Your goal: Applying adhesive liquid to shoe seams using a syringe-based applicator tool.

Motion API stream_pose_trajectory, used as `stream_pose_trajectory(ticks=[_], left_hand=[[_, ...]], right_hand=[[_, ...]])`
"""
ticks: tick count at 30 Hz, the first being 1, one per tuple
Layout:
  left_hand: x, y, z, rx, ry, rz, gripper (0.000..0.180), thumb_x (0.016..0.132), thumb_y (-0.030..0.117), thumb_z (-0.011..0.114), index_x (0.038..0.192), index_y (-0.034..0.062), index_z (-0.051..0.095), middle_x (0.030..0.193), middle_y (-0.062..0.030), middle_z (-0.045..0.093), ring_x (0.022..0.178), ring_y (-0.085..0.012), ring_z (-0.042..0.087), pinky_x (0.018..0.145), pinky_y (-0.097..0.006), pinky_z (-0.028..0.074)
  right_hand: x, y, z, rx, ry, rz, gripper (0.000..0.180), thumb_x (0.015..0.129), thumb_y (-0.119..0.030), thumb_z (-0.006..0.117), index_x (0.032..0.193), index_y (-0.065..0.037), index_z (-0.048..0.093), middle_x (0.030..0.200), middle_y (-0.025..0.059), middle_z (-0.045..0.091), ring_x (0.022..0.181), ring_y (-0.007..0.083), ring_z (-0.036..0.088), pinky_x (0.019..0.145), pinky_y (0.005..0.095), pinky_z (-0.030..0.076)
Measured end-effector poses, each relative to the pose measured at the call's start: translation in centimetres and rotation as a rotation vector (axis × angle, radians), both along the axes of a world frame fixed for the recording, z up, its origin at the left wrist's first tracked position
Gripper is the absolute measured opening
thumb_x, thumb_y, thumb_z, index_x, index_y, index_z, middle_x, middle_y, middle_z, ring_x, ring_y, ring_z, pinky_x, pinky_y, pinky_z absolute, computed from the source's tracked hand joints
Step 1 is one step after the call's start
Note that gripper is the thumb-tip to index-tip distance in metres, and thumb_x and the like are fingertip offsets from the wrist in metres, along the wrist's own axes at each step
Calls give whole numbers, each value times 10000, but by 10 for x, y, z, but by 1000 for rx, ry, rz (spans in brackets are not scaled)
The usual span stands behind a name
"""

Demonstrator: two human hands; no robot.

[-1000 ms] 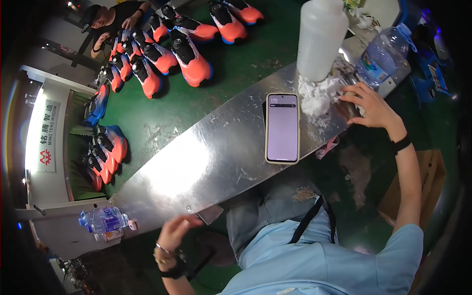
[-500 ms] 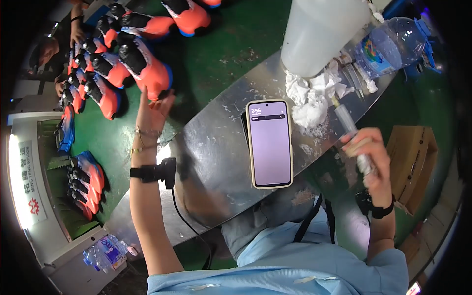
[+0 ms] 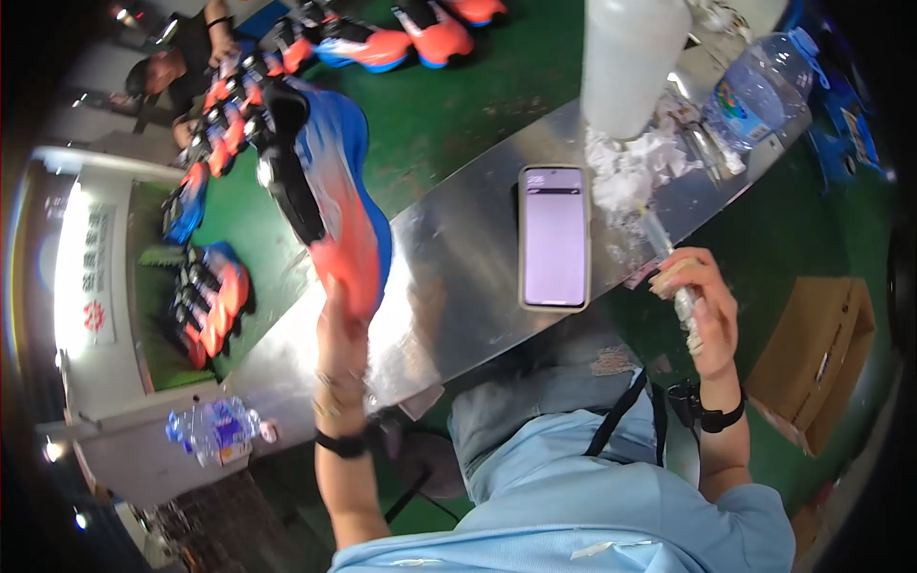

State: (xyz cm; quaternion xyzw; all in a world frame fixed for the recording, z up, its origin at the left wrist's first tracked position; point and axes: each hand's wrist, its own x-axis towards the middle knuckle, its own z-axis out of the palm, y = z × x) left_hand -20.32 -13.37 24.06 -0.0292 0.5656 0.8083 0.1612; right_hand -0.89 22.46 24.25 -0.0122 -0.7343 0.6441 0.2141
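Raised above the green surface, an orange, white and blue sports shoe (image 3: 346,196) with a black upper part is in my left hand (image 3: 342,329), which grips it by the orange toe end. My right hand (image 3: 709,310) is closed around a clear, syringe-like tube (image 3: 657,234) with a yellowish tip. That tube points up and left, away from my body, toward crumpled white tissue (image 3: 626,177) on the metal bench (image 3: 458,263). A phone (image 3: 555,248) with a lit screen lies on the bench between my hands.
Further similar shoes (image 3: 358,46) stand in rows on the green conveyor (image 3: 497,86), with more shoes (image 3: 212,296) at the left. A person (image 3: 172,76) is at the far left. A white container (image 3: 626,67), a large water bottle (image 3: 759,91) and a cardboard box (image 3: 812,363) occupy the right.
My left hand has taken hold of a shoe from the row and lifted it nearer. My right hand keeps its grip on the tube. The whole view has shifted.
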Motion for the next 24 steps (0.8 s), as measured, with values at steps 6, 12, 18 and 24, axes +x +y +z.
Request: stream_pose_trajectory(ticks=[6, 12, 18, 24], left_hand=[[100, -26, -13, -69, -148, 247, 380, 936, 258, 532, 1187, -25, 502, 1130, -128, 607, 966, -210, 640, 765, -324, 589], [75, 9, -5, -8, -157, 257, 334, 907, 241, 587, 1127, -8, 551, 1045, -109, 639, 892, -184, 651, 734, -323, 586], [39, 60, -12, 228, -237, 388, 355, 861, 182, 652, 1117, 2, 485, 1079, -121, 577, 999, -251, 588, 858, -421, 531], [52, 51, 26, 24, -654, -532, 434, 868, 181, 634, 1253, 68, 471, 1139, -165, 609, 956, -253, 636, 850, -361, 509]], right_hand=[[-10, -12, -5, 2, 80, -27, 316, 881, -222, 415, 1008, 33, 552, 1061, 159, 513, 960, 203, 500, 828, 307, 400], [-4, -16, -30, -64, 37, -54, 353, 926, -193, 325, 1080, 53, 526, 1150, 189, 474, 937, 234, 536, 893, 358, 407], [2, -28, -15, -48, 67, -150, 379, 898, -235, 354, 1067, 50, 539, 1098, 190, 507, 964, 235, 503, 881, 341, 393], [-8, -12, -28, -132, 52, -135, 428, 903, -290, 339, 1084, 57, 512, 1077, 221, 511, 1004, 279, 484, 878, 389, 420]])
